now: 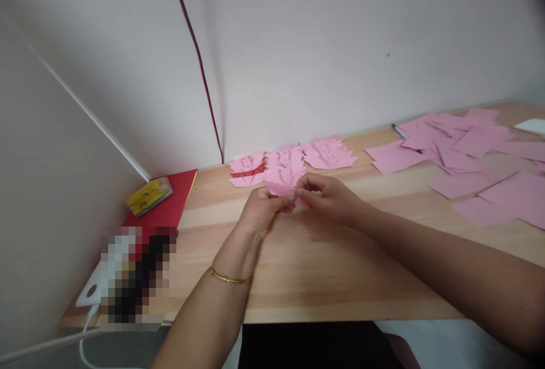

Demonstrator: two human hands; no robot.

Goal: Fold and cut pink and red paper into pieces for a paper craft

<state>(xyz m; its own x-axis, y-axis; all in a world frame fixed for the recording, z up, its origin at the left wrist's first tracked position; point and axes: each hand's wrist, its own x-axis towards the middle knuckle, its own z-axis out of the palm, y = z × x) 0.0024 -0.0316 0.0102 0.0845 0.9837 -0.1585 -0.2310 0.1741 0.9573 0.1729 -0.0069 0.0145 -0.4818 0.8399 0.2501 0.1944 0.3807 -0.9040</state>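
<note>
1. Starting at the left end of the worktop [340, 278], I find a red folder [185, 193] by the back left corner, with a yellow packet [149, 196] lying on it. Items nearer the front left corner are blurred out, so I can't name them.
2. Along the back edge, left of its middle, jagged-edged pink pieces lie in a row: a left group [251, 179] crossed by a red strip [249, 171], a middle group [283, 158] and a right group [330, 154]. I'd judge these finished; they overlap too much for me to count.
3. My left grip [259, 211] pinches the near side of a pink paper [277, 188] between thumb and fingers.
4. That paper sits between my two grips, on the front-edge side of the middle group. I'd call it partly worked; my fingers hide its near part, and I can't tell whether it touches the group.
5. My right grip [327, 197] has thumb and forefinger pressed together, pinching the paper's right side.
6. Towards the right edge, loose pink sheets [485, 139] lie scattered, a pen [399, 130] partly beneath them. They look flat and plain, so I'd reckon they remain to be worked.
</note>
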